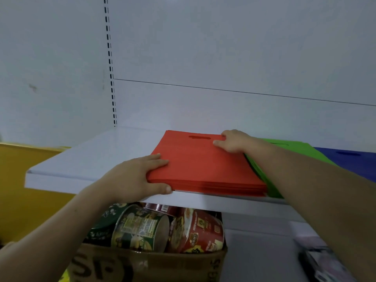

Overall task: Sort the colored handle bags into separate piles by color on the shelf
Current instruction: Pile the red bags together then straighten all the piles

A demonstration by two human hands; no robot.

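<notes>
left hand (140, 176) curled round near-left corner of red bag stack (205, 165), thumb at front edge; right hand (232, 141) gripping far-right corner. stack flat on white shelf (81, 159), just beside green pile (295, 147); blue pile (350, 161) beyond. noodle cups (142, 226) in cardboard box (154, 263) below.

A cardboard box (162, 265) holds a green cup (140, 228) and a red cup (201, 231), a yellow panel (30, 180) to its left.

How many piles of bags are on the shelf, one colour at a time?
red pile: 1
green pile: 1
blue pile: 1 (only partly in view)
Total: 3 piles
</notes>
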